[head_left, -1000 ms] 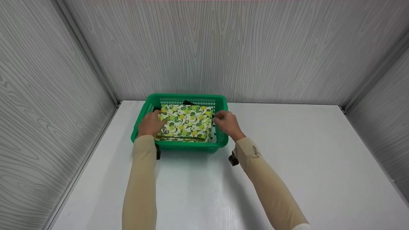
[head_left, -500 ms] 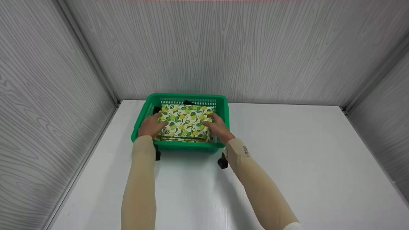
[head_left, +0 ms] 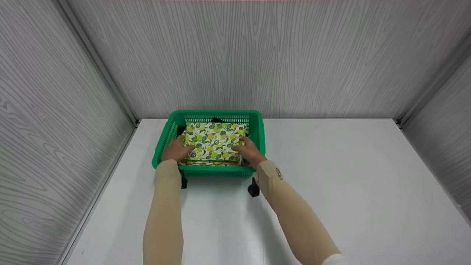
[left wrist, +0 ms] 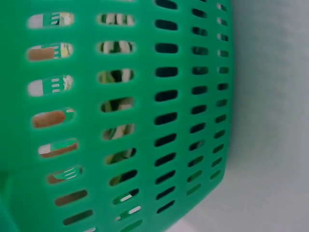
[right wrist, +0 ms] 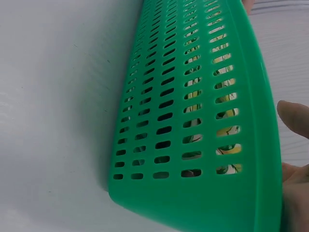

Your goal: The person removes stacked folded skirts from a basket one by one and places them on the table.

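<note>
A folded cloth with a green and yellow lemon print (head_left: pixel 214 142) lies flat inside a green plastic basket (head_left: pixel 217 168). At the cloth's left side my left hand (head_left: pixel 174 150) rests with its thumb on the top layer. On the right, my right hand (head_left: pixel 251 151) touches the cloth's right part with thumb and forefinger spread; the other fingers are hidden. The left wrist view is filled by the slotted basket wall (left wrist: pixel 87 108). In the right wrist view, part of my right hand (right wrist: pixel 297 195) shows beyond the basket rim (right wrist: pixel 265 145).
Dark items (head_left: pixel 217 120) show behind the cloth and at its left, within the basket. The basket stands on a white table (head_left: pixel 349 176) near the back panel (head_left: pixel 276 59). Grey wood-patterned panels also rise at left and right.
My right hand has moved left from beside the basket's right wall onto the cloth, and its fingers have spread. My left hand and the cloth have hardly moved; the view has shifted slightly.
</note>
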A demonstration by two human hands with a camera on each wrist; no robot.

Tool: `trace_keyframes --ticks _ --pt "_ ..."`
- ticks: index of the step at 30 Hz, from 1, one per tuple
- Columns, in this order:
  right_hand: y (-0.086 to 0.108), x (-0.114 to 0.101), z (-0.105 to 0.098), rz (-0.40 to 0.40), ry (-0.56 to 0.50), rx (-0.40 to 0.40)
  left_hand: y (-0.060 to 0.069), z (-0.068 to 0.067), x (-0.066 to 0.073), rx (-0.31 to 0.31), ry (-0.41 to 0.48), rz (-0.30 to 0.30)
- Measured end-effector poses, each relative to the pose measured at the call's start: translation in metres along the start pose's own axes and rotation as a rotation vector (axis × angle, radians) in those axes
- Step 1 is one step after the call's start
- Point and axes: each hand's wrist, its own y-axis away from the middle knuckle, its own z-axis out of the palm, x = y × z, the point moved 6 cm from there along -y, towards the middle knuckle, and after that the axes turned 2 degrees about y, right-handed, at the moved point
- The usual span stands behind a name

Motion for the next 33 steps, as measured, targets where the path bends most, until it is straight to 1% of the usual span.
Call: trace_keyframes --ticks 3,5,7,11,14,17,20,23,25,27,29,31,33 --pt "-0.002 0.001 -0.001 0.026 0.008 0.017 0.000 0.000 0.001 0.039 -0.025 0.007" --pt "-0.002 0.001 -0.003 0.027 0.006 0.029 -0.001 -0.001 0.003 0.059 -0.008 0.019" --pt "-0.003 0.001 -0.005 0.018 -0.003 0.034 -0.003 0.000 0.006 0.059 0.025 0.032" --pt "-0.003 0.002 -0.007 -0.014 -0.039 0.030 -0.005 0.005 0.010 0.008 0.093 0.021" --pt "-0.004 0.004 -0.007 -0.034 -0.076 0.008 -0.005 0.007 0.012 -0.028 0.117 0.020" --pt "-0.005 0.006 -0.006 -0.057 -0.105 -0.005 -0.005 0.010 0.012 -0.046 0.132 0.027" --pt "-0.006 0.008 -0.005 -0.071 -0.128 0.012 -0.006 0.011 0.011 -0.065 0.146 0.041" --pt "-0.009 0.010 -0.005 -0.055 -0.148 0.043 -0.006 0.011 0.011 -0.095 0.172 0.058" --pt "-0.010 0.011 -0.005 -0.042 -0.155 0.049 -0.005 0.011 0.010 -0.120 0.177 0.071" --pt "-0.010 0.012 -0.003 -0.020 -0.153 0.032 -0.003 0.012 0.009 -0.148 0.172 0.077" --pt "-0.008 0.012 -0.001 -0.012 -0.127 0.006 -0.001 0.013 0.007 -0.172 0.155 0.088" --pt "-0.005 0.010 0.000 -0.017 -0.100 -0.020 0.001 0.013 0.006 -0.183 0.157 0.093" --pt "-0.002 0.006 -0.001 -0.043 -0.077 -0.037 0.003 0.013 0.007 -0.184 0.182 0.095"
